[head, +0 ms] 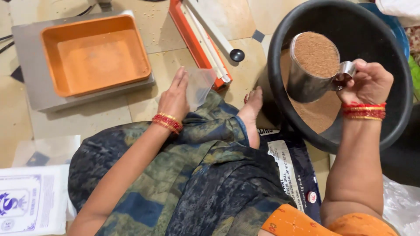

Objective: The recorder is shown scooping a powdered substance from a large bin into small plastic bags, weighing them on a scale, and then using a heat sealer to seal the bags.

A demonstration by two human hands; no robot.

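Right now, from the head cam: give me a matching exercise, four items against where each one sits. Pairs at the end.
Things:
1. steel mug
2. orange tray
3. clear plastic pouch
4. black tub

Places:
A. at the left hand, over the knee
B. on the grey scale, upper left
C. in the right hand, heaped with brown powder
D. on the floor at right, with brown powder in its bottom

Pairs: 1-C, 2-B, 3-A, 4-D
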